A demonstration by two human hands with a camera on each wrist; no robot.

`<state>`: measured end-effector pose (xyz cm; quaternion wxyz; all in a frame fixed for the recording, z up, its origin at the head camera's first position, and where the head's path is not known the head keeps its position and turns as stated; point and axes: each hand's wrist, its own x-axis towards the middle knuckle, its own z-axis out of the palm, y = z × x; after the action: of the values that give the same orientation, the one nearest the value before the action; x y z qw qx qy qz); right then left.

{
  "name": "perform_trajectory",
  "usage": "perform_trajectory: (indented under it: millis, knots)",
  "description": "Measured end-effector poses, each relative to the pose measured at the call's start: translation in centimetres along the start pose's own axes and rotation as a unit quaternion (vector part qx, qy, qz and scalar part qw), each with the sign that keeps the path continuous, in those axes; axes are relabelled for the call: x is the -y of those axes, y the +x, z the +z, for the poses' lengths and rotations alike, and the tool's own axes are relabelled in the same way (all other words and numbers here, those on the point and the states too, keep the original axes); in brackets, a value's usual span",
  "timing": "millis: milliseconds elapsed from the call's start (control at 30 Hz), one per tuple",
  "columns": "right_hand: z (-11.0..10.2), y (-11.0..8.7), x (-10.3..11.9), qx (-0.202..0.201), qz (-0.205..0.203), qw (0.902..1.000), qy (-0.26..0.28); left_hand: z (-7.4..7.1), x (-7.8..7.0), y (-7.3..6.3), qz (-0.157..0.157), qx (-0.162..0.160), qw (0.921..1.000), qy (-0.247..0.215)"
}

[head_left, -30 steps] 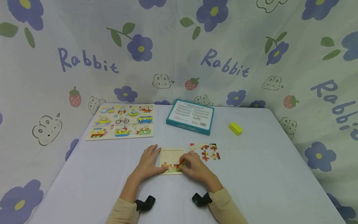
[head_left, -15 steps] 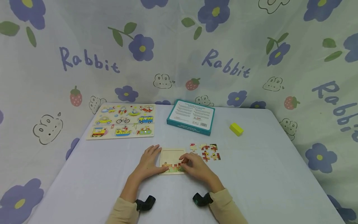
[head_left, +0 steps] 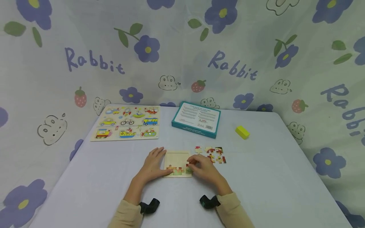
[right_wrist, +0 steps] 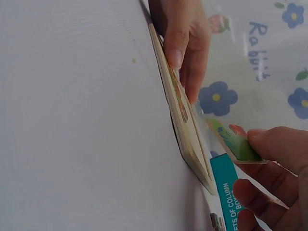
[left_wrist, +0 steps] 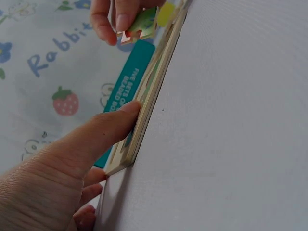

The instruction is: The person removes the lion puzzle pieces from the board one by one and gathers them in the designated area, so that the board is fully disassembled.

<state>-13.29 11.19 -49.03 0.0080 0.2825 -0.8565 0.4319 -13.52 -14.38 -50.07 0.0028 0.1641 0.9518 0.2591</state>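
Note:
In the head view, my left hand [head_left: 152, 166] rests on the left side of a shallow wooden puzzle tray [head_left: 177, 158]. Its thumb presses on the front left, over part of the joined jigsaw pieces [head_left: 178, 171], and its fingers lie along the left edge. My right hand [head_left: 206, 169] pinches a green and red jigsaw piece [right_wrist: 243, 144] between thumb and fingers. In the right wrist view this piece is tilted and held above the tray, apart from it. Several loose jigsaw pieces [head_left: 219, 150] lie right of the tray, partly hidden by my right hand.
A vehicle peg puzzle board [head_left: 126, 123] lies at the back left. A teal and white box [head_left: 196, 119] lies at the back middle, with a yellow block [head_left: 242, 132] to its right. A flower-print cloth [head_left: 182, 57] hangs behind the white table [head_left: 271, 177].
My right hand has shifted slightly right with the pinched piece, which now shows apart from the joined pieces, a gap between them. My left hand stays on the tray.

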Motion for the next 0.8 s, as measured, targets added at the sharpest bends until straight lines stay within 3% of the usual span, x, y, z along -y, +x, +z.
perform_trajectory:
  millis: [467,700,800]
  knots:
    - [-1.8,-1.1,-0.3,-0.020,0.032,0.9993,-0.005,-0.2,-0.2,-0.1,-0.010,0.011,0.9999,-0.002]
    - [-2.9,-2.2,-0.9,-0.028,0.085,0.9960,-0.002,-0.3,-0.3,-0.1,-0.012,0.012,0.9999,-0.005]
    - [-3.4,-2.6,-1.2,-0.034,0.083,0.9960,-0.007,-0.4,-0.4,-0.2,-0.011,0.009,0.9999,-0.007]
